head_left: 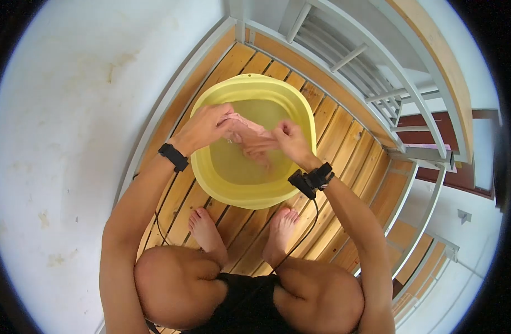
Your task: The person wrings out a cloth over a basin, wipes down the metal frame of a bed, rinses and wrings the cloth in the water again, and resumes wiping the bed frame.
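Observation:
A wet pink cloth point(248, 132) is stretched between my two hands over a yellow plastic basin point(252, 199). Cloudy water point(233, 170) stands in the basin, and the lower part of the cloth hangs down into it. My left hand point(208, 123) pinches the cloth's upper left end near the basin's left rim. On the right side, my right hand point(291, 142) has its fingers curled closed on the other end. The cloth's exact kind cannot be made out.
The basin rests on wooden slats point(333, 131) in front of my bare feet point(280, 225). A white wall point(72, 139) rises on the left. White metal rails point(416, 94) run along the right. Black straps point(173, 157) circle both wrists, and a cable point(308, 236) hangs from the right one.

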A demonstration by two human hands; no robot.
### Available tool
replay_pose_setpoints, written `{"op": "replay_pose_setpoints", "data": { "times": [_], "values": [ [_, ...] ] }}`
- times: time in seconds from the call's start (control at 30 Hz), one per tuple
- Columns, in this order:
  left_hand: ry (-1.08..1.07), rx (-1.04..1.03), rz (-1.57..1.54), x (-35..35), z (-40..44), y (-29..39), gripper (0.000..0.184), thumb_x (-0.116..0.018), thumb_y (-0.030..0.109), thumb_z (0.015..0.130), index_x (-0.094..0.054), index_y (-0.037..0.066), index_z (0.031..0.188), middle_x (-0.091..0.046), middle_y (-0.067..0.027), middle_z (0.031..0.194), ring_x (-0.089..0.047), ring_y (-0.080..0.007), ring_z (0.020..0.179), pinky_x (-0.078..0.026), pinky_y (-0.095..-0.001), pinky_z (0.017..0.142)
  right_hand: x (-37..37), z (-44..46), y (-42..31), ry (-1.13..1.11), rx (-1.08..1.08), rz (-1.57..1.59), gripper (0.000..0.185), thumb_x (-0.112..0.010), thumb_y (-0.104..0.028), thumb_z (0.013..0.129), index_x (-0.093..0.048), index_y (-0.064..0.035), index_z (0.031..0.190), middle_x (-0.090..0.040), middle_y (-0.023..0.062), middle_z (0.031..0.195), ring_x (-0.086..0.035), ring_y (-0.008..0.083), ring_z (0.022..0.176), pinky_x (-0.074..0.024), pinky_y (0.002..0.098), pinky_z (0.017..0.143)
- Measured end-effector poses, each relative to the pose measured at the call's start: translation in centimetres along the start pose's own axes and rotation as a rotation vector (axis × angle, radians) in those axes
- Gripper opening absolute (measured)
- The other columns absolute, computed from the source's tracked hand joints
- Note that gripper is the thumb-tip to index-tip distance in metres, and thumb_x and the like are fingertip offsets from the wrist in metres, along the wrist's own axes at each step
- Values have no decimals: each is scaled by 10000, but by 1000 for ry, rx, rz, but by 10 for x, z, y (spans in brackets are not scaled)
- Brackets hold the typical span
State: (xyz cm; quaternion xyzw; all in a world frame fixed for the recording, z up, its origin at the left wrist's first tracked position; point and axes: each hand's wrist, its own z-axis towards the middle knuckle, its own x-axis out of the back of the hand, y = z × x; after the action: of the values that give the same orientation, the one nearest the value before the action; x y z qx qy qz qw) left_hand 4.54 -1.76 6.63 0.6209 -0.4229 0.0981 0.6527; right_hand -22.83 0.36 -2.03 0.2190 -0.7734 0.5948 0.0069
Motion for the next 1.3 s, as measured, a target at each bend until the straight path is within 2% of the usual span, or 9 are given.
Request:
{"op": "replay_pose_setpoints", "data": {
  "times": [0.13, 0.27, 0.37, 0.5, 0.8, 0.93, 1.07, 1.2, 1.3],
  "values": [
    [3, -155, 91, -4, -3, -27, 214, -664, 192, 920, -610, -13, 901, -644, -209, 837, -614, -377, 776, -488, -434, 694, 28, -20, -58, -133, 170, -258, 441, -730, -259, 892, -511, -15, 1187, -635, 135, 914, -604, 189, 830, -477, 338, 713],
    [-89, -171, 243, 12, -3, -12, 256, -684, 231, 907, -622, -1, 818, -637, -216, 848, -608, -380, 835, -476, -472, 721, 55, -11, -68, -233, 221, -501, 233, -707, -91, 851, -653, 11, 1053, -671, 139, 848, -625, 230, 774, -512, 347, 734],
    [125, -277, 357, 19, 13, -25, 299, -701, 254, 906, -606, -12, 809, -625, -202, 789, -582, -363, 732, -464, -444, 653, 67, -10, -97, -59, 408, -477, 206, -679, -65, 765, -693, 7, 958, -657, 248, 825, -657, 418, 787, -524, 412, 723],
    [142, -59, 25, 54, 18, 24, 314, -691, 239, 940, -552, -10, 809, -483, -74, 634, -414, -125, 602, -386, -301, 545, 79, -19, -145, 91, 376, -437, 261, -636, -59, 749, -694, 8, 995, -666, 240, 831, -657, 384, 760, -523, 384, 710],
    [-298, 86, -136, -21, -3, -39, 331, -686, 282, 931, -561, 7, 797, -492, -74, 671, -450, -151, 626, -410, -338, 571, 48, -33, -63, -26, -102, -85, 198, -668, -116, 867, -679, 12, 1018, -683, 79, 817, -622, 132, 712, -487, 268, 645],
    [-87, 263, -312, -83, -15, -80, 267, -655, 270, 938, -652, 5, 965, -613, -115, 776, -563, -192, 712, -477, -343, 673, 29, -11, 0, -106, -499, 358, 185, -633, -106, 929, -641, -19, 1093, -685, 62, 899, -624, 97, 761, -490, 218, 642],
    [196, 384, -94, -119, -9, -84, 405, -574, 307, 978, -592, 19, 1262, -683, -183, 1123, -613, -304, 1119, -458, -445, 972, 5, 5, 27, -17, -455, 460, 249, -575, -88, 944, -591, 0, 1177, -671, 82, 953, -634, 154, 826, -509, 268, 685],
    [398, 434, -454, -172, 18, -97, 489, -506, 355, 1002, -472, 43, 1377, -623, -195, 1267, -527, -359, 1234, -361, -508, 1066, -84, 55, 130, 330, -87, 479, 370, -543, -153, 949, -513, 22, 1273, -639, 146, 1078, -617, 236, 972, -496, 323, 797],
    [276, 617, -333, -171, 39, -78, 582, -450, 432, 1024, -364, 55, 1460, -584, -168, 1340, -584, -326, 1161, -429, -459, 1017, -98, 57, 114, 165, -294, 318, 629, -497, -381, 960, -375, 9, 1437, -522, 263, 1313, -489, 375, 1231, -364, 390, 1050]
  ]
}}
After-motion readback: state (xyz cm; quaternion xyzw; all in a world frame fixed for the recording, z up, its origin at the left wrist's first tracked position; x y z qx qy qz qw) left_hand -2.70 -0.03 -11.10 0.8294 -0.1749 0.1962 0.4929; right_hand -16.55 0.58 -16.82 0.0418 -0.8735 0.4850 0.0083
